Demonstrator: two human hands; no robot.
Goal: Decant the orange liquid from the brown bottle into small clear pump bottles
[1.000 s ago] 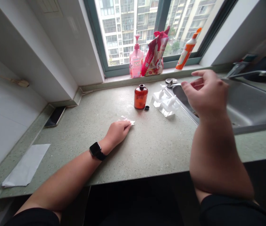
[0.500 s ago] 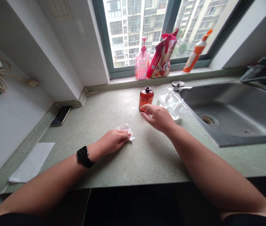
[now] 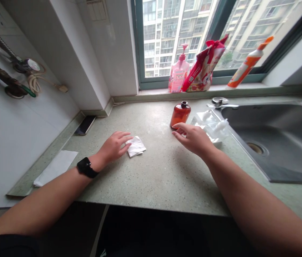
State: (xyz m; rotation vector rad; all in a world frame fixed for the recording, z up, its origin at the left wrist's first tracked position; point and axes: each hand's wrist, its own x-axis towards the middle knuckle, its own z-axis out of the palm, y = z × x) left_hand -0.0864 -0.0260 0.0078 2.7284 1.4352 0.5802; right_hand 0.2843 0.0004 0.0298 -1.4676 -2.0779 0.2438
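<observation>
My left hand [image 3: 115, 147], with a black smartwatch [image 3: 87, 167] at the wrist, has its fingers apart. Its fingertips are at the left edge of a folded white tissue [image 3: 137, 147] lying flat on the counter. My right hand [image 3: 195, 138] curves loosely, thumb and fingers apart, just in front of an uncapped amber bottle [image 3: 180, 115]. The fingers overlap the bottle's lower part in view; I cannot tell whether they touch it. The bottle stands upright. Partly behind the right hand lie clear plastic packs with white pieces [image 3: 216, 128].
A steel sink [image 3: 279, 139] is on the right. A phone [image 3: 85, 125] and white paper sheets [image 3: 57, 167] lie at the left. On the sill stand a pink pump bottle [image 3: 179, 75], a red bag [image 3: 206, 69] and an orange-and-white bottle [image 3: 247, 66]. Pipes [image 3: 14, 84] run along the left wall.
My left hand has let go of the tissue and drawn back to the left, its fingers spreading. The right hand stays by the amber bottle. The view has turned left.
</observation>
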